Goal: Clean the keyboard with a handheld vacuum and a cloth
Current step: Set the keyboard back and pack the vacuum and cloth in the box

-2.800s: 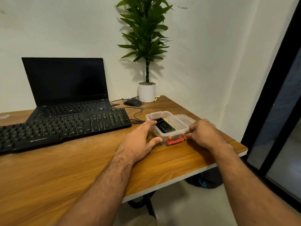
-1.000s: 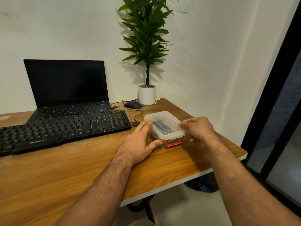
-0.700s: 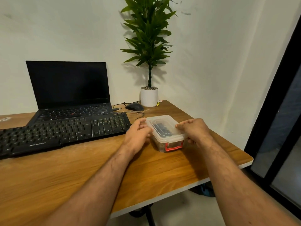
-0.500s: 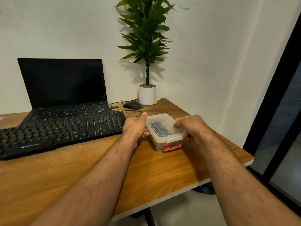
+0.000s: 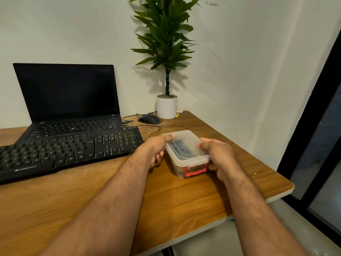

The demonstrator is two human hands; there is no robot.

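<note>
Wooden desk (image 5: 184,198) in white-walled corner; potted plant (image 5: 166,106)

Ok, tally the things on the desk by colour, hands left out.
Black: 3, the laptop, keyboard, mouse.
White: 1, the plant pot.
Clear: 1, the lidded plastic box.
Total: 5.

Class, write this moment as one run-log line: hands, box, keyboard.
left hand: grips box side | right hand: grips other side | clear box: lid on, on desk | keyboard: untouched
</note>
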